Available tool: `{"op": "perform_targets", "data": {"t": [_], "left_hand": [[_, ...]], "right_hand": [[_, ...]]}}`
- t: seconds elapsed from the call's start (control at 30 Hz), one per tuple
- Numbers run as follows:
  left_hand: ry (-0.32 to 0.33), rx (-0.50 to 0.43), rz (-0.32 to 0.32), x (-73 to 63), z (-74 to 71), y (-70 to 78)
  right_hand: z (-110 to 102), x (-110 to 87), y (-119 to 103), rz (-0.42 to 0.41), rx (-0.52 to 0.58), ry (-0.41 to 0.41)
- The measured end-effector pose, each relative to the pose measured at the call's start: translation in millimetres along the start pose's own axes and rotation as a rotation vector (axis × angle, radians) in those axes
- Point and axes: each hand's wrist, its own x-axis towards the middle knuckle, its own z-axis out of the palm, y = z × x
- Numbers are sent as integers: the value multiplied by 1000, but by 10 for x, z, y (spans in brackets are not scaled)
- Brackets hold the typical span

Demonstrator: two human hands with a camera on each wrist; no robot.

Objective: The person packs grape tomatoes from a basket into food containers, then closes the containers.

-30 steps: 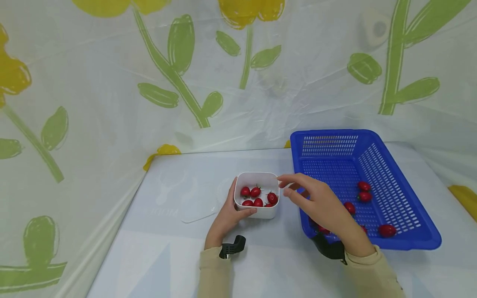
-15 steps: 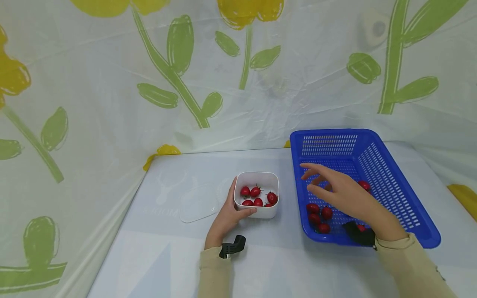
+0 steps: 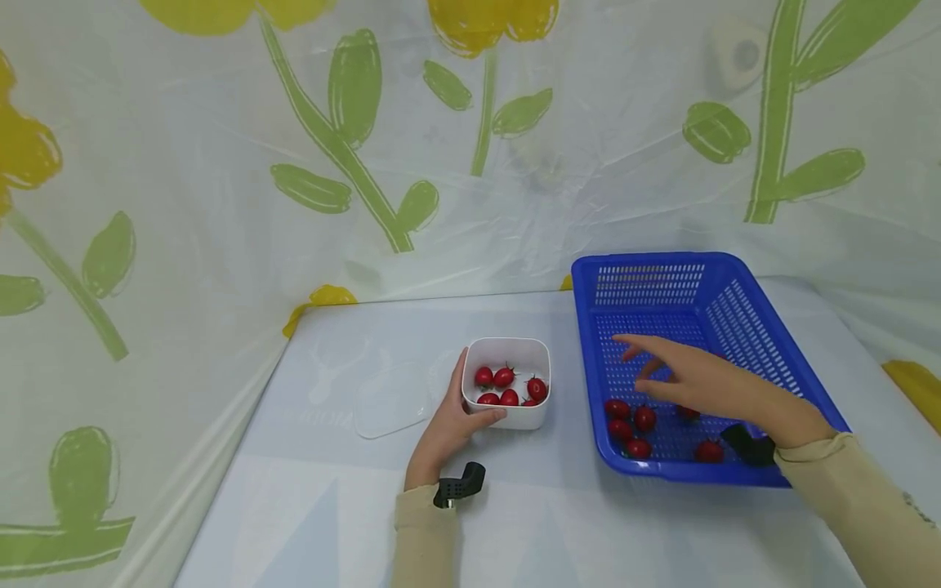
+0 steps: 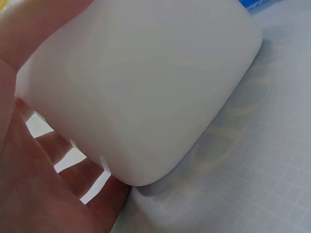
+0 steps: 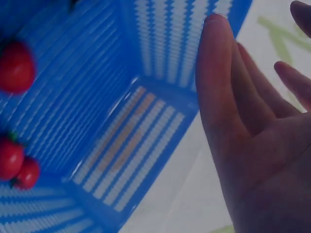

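Note:
My left hand point(image 3: 450, 425) grips a small white square container point(image 3: 524, 419) by its left side, thumb along the front and fingers behind. In the left wrist view the container's smooth wall point(image 4: 146, 87) fills most of the picture. Several cherry tomatoes point(image 3: 503, 377) lie inside it. Over the blue basket point(image 3: 599, 437) hovers my right hand point(image 3: 694, 380), fingers loosely bent and nothing between them. Beneath it, more cherry tomatoes point(image 3: 644, 419) rest in the basket's near part; the hand and forearm hide others. The right wrist view shows a few tomatoes point(image 5: 9, 156) beside the empty hand.
A flat clear lid point(image 3: 390, 408) lies on the white table point(image 3: 353, 506) left of the container. Behind the table hangs a pale sheet point(image 3: 220, 188) printed with yellow flowers and green leaves. The basket has tall slotted walls.
My right hand has moved right, from beside the container to over the basket, uncovering tomatoes at its near left. The left hand and container have stayed put.

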Motion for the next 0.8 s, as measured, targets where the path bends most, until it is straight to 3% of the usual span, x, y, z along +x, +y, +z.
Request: {"op": "perform_targets", "data": {"t": [0.23,0.37,0.57,0.8], "left_hand": [[9,25,-8,0,2,-10],[12,9,-10,5,0,-20],[6,-10,-16,13,6,-18],[8,2,-22,29,19,-25]], "right_hand": [[-108,-90,205,121,-81,-3],[-154,-107,306,175,-147,-35],[-186,-122,479,294,-233,-18],[-184,-131,693,395,-255,-30]]}}
